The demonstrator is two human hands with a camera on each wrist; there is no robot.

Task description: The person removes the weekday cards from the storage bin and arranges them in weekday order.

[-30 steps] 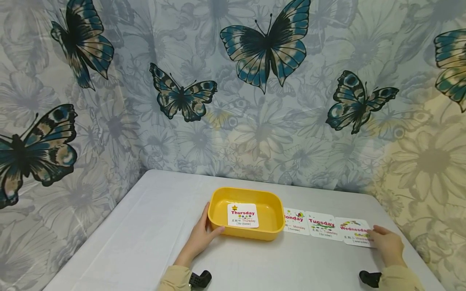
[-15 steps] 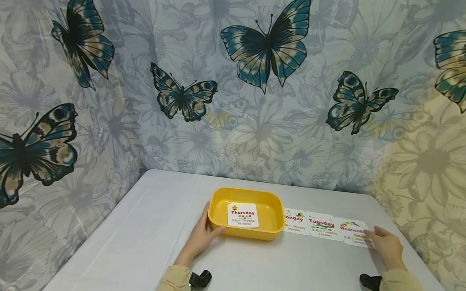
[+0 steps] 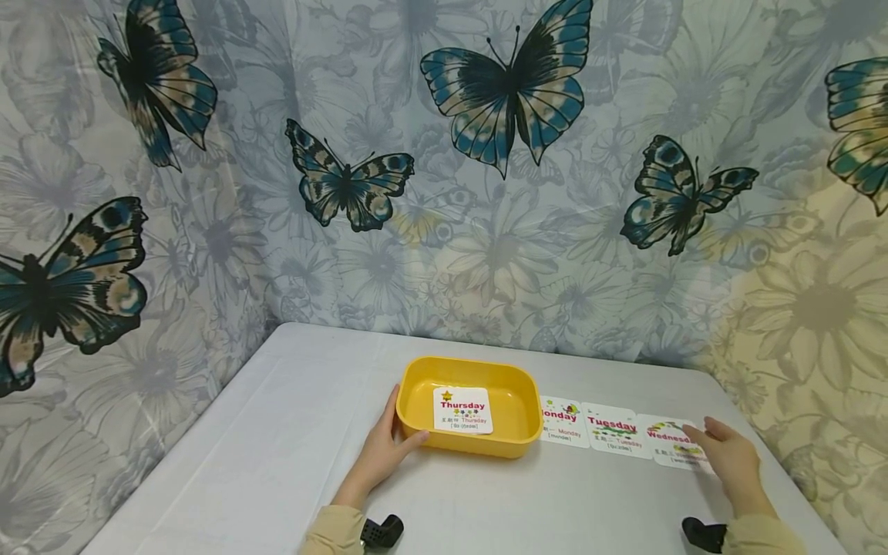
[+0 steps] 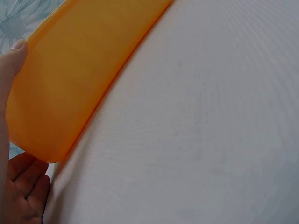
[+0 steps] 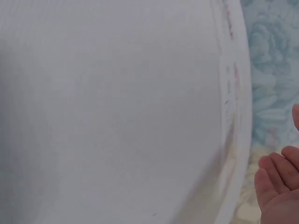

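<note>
My left hand (image 3: 378, 447) grips the near left corner of a yellow plastic tray (image 3: 479, 445), thumb on the front rim and fingers along the left side. Inside the tray lies a white "Thursday" card (image 3: 462, 420). To its right, a row of cards lies on the table: "Monday" (image 3: 565, 432), partly hidden by the tray, then "Tuesday" (image 3: 617, 443) and "Wednesday" (image 3: 666, 451). My right hand (image 3: 737, 466) hovers at the right end of the row, covering part of the "Wednesday" card. Its thumb and fingers are apart with nothing between them in the right wrist view.
A white cloth covers the table (image 3: 243, 462). Behind and beside it hang floral curtains (image 3: 388, 270) with butterfly prints. A black device (image 3: 383, 532) is on the left wrist and another (image 3: 704, 533) on the right.
My right hand has come away from the right edge of the "Wednesday" card, moving slightly up and left, its fingers spreading. The left hand and tray have stayed put.
</note>
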